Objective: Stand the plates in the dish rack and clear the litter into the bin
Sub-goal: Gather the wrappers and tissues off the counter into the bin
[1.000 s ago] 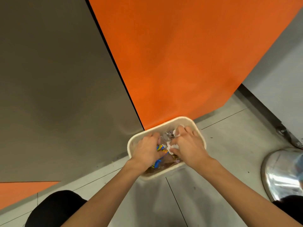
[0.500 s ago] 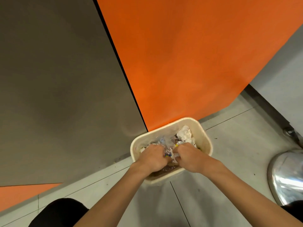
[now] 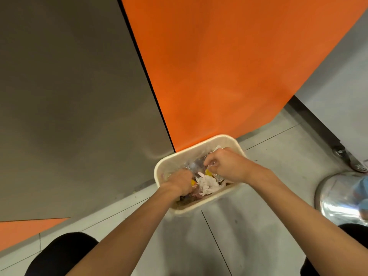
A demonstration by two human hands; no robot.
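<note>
- Let go of the litter [image 3: 196, 166] low inside the bin [image 3: 156, 172], below the rim, to stop light scraps drifting onto the floor [image 3: 278, 166].
- Spread the fingers wide and shake off any clinging film before lifting. Judging by the crinkled clear plastic, likely to ride up with a hand.
- Press the white tissue [image 3: 208, 184] down only lightly. Looks a light bin, so avoid hard pushing for fear of tipping it.
- Lift straight up, clear of the rim just beyond the right knuckles.
- Left hand [image 3: 180, 181]: palm down, sunk into the litter at the near left corner of the bin, knuckles bent, fingertips buried. Cannot tell whether gripping something or merely pressing.
- Right hand [image 3: 227, 166]: higher, over the far right part of the bin, fingers curled toward the thumb, seemingly pinching a small pale scrap at the tips.
- Both forearms stretched forward and down, the 2 hands near each other, with the tissue and a yellow scrap [image 3: 207, 172] between them.
- Litter: in the bin, directly beneath and between both hands.
- No plates or dish rack in view.
</note>
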